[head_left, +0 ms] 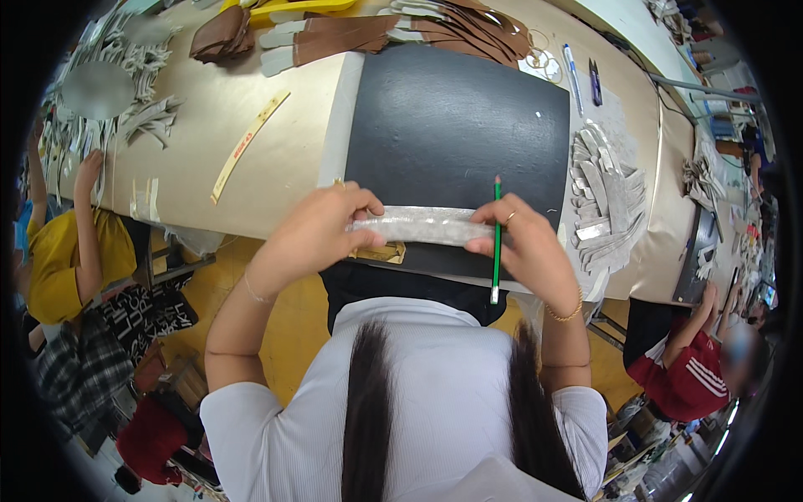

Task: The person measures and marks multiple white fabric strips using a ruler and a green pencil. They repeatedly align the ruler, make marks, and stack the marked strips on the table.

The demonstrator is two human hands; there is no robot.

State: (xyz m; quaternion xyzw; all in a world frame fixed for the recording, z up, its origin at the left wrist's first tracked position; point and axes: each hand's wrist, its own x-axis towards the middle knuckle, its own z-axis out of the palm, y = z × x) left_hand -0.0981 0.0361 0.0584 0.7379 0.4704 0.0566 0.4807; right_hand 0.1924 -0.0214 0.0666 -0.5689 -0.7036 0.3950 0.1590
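A curved silvery-grey strip [425, 226] spans between my two hands above the near part of a black mat [460, 125]. My left hand [322, 227] pinches its left end between thumb and fingers. At the other end, my right hand [531, 251] grips the strip with thumb and fingertips. A green pencil [497, 266] is also tucked in the right hand, roughly upright in the picture. Just below the strip's left half lies a yellowish piece [389, 253], partly hidden by my left hand and the strip.
Right of the mat lies a pile of grey strips [604, 201]; beyond it are a blue pen [573, 79] and dark thread snips [595, 82]. Brown strips [335, 40] lie along the far edge. A yellow ruler-like strip [249, 146] rests at left. Co-workers sit on both sides.
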